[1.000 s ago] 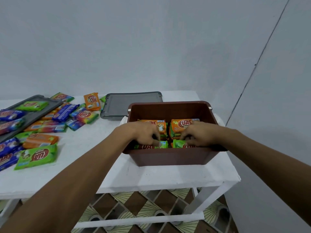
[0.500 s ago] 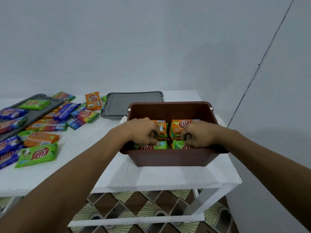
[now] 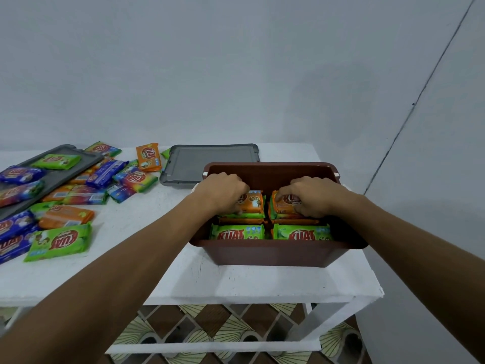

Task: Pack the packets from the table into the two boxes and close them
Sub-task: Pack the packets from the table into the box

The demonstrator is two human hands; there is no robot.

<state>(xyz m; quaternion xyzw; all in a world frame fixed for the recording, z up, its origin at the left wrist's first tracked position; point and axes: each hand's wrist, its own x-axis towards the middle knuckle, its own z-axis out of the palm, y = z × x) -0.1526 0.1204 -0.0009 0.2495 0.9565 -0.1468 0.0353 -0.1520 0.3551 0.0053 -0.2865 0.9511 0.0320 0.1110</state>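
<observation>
White table [image 3: 236, 282]: loose packets [image 3: 60, 240] left, grey lid [image 3: 210, 161] behind brown box [image 3: 275, 254]; hands [image 3: 265, 198] gripping orange packets [image 3: 252, 204] inside.

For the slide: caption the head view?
Both hands press orange packets into the brown box.

A white-painted worktop [image 3: 257, 282] with white legs and a low crossbar stands against a plain pale grey wall [image 3: 236, 69]. Beneath it lies a tiled floor [image 3: 210, 327] patterned with brown diamonds and cream-green fan shapes.
</observation>
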